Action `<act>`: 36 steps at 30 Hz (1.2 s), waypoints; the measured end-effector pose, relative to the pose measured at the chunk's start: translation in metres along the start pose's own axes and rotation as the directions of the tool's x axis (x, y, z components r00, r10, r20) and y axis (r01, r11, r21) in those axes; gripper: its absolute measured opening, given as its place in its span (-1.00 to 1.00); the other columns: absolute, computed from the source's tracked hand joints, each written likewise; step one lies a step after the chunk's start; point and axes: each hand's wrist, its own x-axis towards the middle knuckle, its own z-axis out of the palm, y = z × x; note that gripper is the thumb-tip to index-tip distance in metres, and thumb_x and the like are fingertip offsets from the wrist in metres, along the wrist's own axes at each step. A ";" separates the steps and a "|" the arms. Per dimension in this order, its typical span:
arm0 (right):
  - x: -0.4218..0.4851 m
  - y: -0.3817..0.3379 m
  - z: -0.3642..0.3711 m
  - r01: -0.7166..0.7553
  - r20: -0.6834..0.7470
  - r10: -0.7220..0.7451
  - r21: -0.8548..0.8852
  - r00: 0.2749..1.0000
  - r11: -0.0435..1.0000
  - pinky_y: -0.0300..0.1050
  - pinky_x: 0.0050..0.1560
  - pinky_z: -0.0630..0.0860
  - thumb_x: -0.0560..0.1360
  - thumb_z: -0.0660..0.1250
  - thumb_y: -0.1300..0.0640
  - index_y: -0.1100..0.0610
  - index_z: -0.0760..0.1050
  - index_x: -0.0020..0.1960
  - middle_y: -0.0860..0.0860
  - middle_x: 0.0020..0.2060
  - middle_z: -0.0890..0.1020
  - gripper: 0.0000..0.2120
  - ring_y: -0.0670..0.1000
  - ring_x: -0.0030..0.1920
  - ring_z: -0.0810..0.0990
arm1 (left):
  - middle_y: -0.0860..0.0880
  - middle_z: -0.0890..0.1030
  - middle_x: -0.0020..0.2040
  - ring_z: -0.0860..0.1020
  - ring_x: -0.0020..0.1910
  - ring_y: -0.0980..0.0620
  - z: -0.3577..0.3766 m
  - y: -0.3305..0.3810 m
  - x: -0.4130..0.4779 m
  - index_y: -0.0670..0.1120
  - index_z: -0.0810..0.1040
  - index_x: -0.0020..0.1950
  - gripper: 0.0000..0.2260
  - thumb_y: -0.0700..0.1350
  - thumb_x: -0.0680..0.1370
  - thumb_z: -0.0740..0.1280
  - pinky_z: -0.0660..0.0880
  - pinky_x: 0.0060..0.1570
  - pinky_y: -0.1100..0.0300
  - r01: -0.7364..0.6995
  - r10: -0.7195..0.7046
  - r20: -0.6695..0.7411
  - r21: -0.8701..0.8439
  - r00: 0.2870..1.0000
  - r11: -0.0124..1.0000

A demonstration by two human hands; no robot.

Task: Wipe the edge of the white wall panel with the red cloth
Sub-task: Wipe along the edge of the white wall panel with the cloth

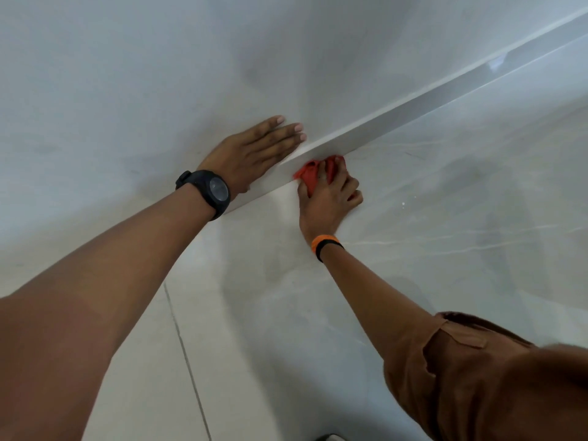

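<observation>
At the narrow glossy edge of the white wall panel, right hand clamps the crumpled red cloth against it, left hand flat, fingers together; wiping underway, next likely slide along edge.

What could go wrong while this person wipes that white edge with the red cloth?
The red cloth is bunched small in the right hand, so bare fingers may rub the panel edge and leave smears. The left hand lies flat on the white wall and might mark it.
</observation>
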 end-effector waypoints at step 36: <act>0.031 0.046 -0.018 0.372 0.035 -0.371 -0.129 0.928 0.919 0.13 0.00 0.26 0.53 0.22 -0.31 -0.09 0.61 0.13 0.02 0.22 0.51 -0.62 0.20 0.08 0.43 | -0.19 -0.46 0.60 -0.35 0.62 -0.16 -0.005 -0.007 -0.005 -0.26 -0.48 0.58 0.10 0.48 0.55 0.09 -0.34 0.56 -0.15 -0.015 0.012 0.066 0.046 0.998 0.999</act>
